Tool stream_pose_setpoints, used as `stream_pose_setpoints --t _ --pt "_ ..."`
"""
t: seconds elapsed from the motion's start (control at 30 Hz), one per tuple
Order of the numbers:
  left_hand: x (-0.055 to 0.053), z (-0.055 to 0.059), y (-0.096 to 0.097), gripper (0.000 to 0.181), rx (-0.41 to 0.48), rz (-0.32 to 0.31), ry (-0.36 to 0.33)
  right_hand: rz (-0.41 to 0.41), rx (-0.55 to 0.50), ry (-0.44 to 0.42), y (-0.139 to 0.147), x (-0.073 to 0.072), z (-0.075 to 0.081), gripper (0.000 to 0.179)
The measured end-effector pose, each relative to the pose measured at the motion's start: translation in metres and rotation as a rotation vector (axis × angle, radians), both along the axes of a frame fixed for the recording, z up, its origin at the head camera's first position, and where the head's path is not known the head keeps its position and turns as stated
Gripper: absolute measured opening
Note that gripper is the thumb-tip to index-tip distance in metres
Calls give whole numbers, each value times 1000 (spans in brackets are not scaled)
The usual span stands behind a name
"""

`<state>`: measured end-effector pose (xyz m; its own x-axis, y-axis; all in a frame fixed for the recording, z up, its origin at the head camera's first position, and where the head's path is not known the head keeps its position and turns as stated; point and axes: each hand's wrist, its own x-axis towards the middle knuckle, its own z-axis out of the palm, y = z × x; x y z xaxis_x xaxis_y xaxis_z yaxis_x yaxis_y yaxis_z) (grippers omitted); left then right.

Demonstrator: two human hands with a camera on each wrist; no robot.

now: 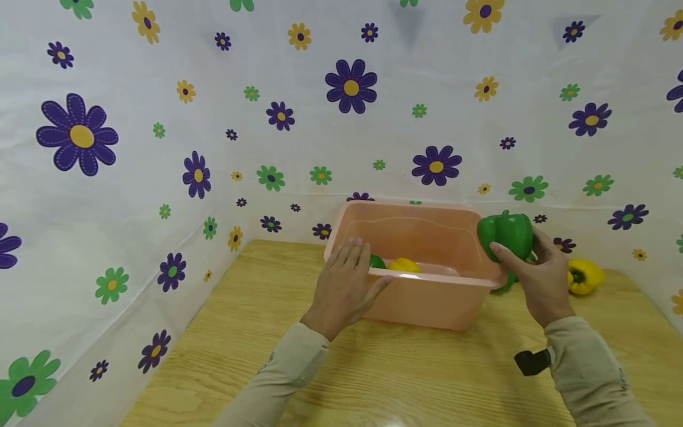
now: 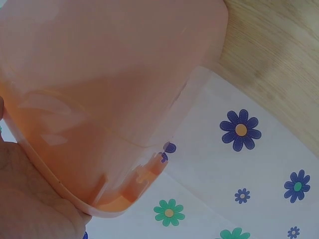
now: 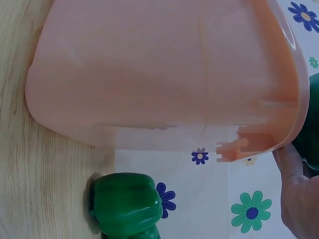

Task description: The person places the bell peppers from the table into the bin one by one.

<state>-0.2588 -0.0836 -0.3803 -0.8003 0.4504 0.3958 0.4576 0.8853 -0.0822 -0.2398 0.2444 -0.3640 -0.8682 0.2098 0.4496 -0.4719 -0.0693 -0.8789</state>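
Note:
A peach plastic tub (image 1: pixel 421 303) stands on the table. My left hand (image 1: pixel 344 290) rests on its front left rim, fingers straight over the edge and thumb along the front. Beside the tub's right end, my right hand (image 1: pixel 546 279) grips a green bell pepper (image 1: pixel 507 232) at about rim height. Inside the tub, parts of a green item (image 1: pixel 377 261) and a yellow item (image 1: pixel 404 265) show; the front wall hides the rest. In the right wrist view the held pepper (image 3: pixel 311 129) is cut off by the frame edge.
On the table right of the tub lie a yellow bell pepper (image 1: pixel 586 276) and a green bell pepper (image 3: pixel 127 204), with part of another green one (image 3: pixel 147 233) beside it. Flower-patterned sheeting (image 1: pixel 299 148) walls the table's back and left. A dark device (image 1: pixel 532 362) sits at the right wrist.

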Motion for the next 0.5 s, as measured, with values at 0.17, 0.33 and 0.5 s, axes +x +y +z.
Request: stream_pose_setpoints --t 0.17,0.33,0.5 --pt "0 1 1 82 -2 1 -5 1 27 3 0 0 1 68" --pt "1 2 2 82 -6 14 -15 -39 73 -32 -1 -1 1 69" --pt "0 2 1 83 -8 15 -18 -67 111 -70 -2 -2 1 70"
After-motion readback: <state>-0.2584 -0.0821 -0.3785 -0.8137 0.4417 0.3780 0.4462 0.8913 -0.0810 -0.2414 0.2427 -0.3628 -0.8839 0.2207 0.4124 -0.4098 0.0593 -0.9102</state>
